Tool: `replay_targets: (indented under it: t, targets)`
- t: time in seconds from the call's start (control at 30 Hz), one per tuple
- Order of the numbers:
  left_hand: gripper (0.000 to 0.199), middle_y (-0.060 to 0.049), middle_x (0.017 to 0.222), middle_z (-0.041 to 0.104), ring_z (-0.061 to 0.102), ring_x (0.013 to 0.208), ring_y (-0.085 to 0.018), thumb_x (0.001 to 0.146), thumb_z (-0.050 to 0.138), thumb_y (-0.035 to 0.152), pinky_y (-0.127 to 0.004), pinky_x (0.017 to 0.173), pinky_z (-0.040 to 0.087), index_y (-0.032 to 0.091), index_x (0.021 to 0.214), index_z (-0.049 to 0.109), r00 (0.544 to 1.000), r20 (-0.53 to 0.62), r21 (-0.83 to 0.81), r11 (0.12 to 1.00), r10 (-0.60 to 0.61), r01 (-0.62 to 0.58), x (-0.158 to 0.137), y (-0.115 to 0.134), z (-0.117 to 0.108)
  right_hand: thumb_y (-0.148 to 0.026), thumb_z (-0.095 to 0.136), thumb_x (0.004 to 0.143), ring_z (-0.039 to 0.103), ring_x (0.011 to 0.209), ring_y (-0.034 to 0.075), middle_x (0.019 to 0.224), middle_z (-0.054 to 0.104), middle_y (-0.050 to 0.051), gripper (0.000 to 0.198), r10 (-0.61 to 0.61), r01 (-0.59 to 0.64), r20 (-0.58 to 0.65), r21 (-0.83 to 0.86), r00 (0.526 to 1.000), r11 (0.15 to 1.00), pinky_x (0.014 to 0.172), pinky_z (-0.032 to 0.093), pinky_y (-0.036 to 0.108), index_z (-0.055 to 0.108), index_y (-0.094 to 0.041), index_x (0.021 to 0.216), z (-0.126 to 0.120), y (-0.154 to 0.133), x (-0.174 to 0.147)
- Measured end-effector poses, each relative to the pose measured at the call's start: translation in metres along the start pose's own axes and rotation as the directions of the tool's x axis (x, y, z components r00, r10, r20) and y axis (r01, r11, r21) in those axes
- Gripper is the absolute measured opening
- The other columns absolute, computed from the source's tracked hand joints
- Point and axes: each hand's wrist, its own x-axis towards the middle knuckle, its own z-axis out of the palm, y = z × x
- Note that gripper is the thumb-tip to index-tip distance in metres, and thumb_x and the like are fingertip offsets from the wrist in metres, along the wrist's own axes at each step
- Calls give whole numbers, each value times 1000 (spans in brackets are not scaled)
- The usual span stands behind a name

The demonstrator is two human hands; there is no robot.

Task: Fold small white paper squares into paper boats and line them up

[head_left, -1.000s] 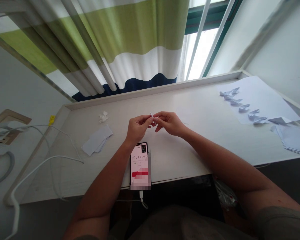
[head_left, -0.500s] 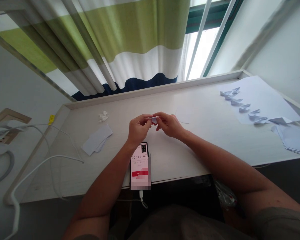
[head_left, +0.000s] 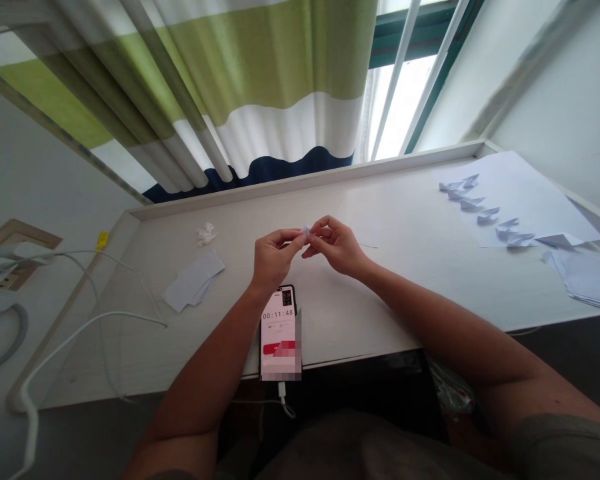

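A small folded piece of white paper is pinched between my two hands above the middle of the desk. My left hand grips it from the left with thumb and forefinger. From the right, my right hand pinches it too, its other fingers curled and slightly spread. The fingertips cover most of the paper, so its exact shape is hard to make out. Just behind the right hand, a flat sheet of paper lies on the desk.
A phone with a running timer lies at the desk's front edge, cable attached. Loose paper pieces and a crumpled tissue lie left. Several folded paper shapes stand on a large sheet at right, near a paper stack.
My right hand has shifted its hold, its fingers lifting and fanning slightly. The folded paper has turned and sits a little higher and further left between the fingertips.
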Motion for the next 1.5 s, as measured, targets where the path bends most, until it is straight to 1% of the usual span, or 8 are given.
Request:
replay_targets:
  t: [0.13,0.43,0.63,0.83,0.97,1.1,1.27,1.5]
  targets:
    - [39,-4,94,81,78,88,-19,70,99,38,-34,85,63,20,95,76,1000,-15,-46,999,15,-16,2,-2,-1,-63,89,83,80,71,18,84,79,-2,59,-11,11,3,35,1000,999,72,66,33,47,-26,103,0,1,1]
    - [34,-7,94,84,77,88,-21,85,87,53,-33,81,62,20,94,84,995,83,68,996,47,-53,1,-7,0,-68,85,85,80,73,20,84,80,2,58,43,-39,80,-45,996,998,73,67,36,57,-23,109,-6,-8,0]
    - [42,-7,89,84,79,82,-20,91,81,60,-31,77,61,19,97,83,984,110,142,978,136,-151,2,-12,-2,-63,81,91,74,77,18,85,76,4,45,-116,112,10,-352,993,929,69,61,33,75,-20,105,-11,-15,-1]
    - [35,-6,85,84,80,82,-20,95,79,56,-33,82,61,21,97,83,961,205,250,939,186,-235,1,-7,-8,-58,84,91,76,84,21,89,79,5,39,-133,144,58,-273,989,951,74,60,36,76,-20,93,-17,-15,3]
    - [34,-6,86,84,80,80,-20,94,81,54,-32,79,61,20,98,83,957,236,212,952,170,-222,1,-5,-8,-51,82,95,74,82,19,88,76,3,31,-201,212,67,-314,977,926,76,59,37,75,-21,91,-16,-15,2]
    - [32,-6,85,84,80,78,-19,95,81,50,-31,77,61,19,97,82,963,209,135,970,172,-203,1,-7,-5,-46,80,97,72,83,18,91,74,3,25,-324,310,8,-314,946,897,74,60,36,77,-22,90,-12,-14,0]
    - [26,-6,87,85,80,82,-19,93,84,46,-32,80,62,20,98,85,966,102,72,967,237,-245,2,-14,-5,-45,81,97,74,81,19,88,77,3,24,-271,264,-16,-183,962,947,78,64,39,78,-21,94,-13,-13,2]
    - [21,-6,100,87,82,94,-22,90,88,42,-39,94,65,25,103,89,958,121,52,962,259,-267,3,-13,-9,-35,77,98,74,88,19,96,78,4,12,-376,380,76,-312,923,871,79,64,37,79,-23,97,-19,-23,2]
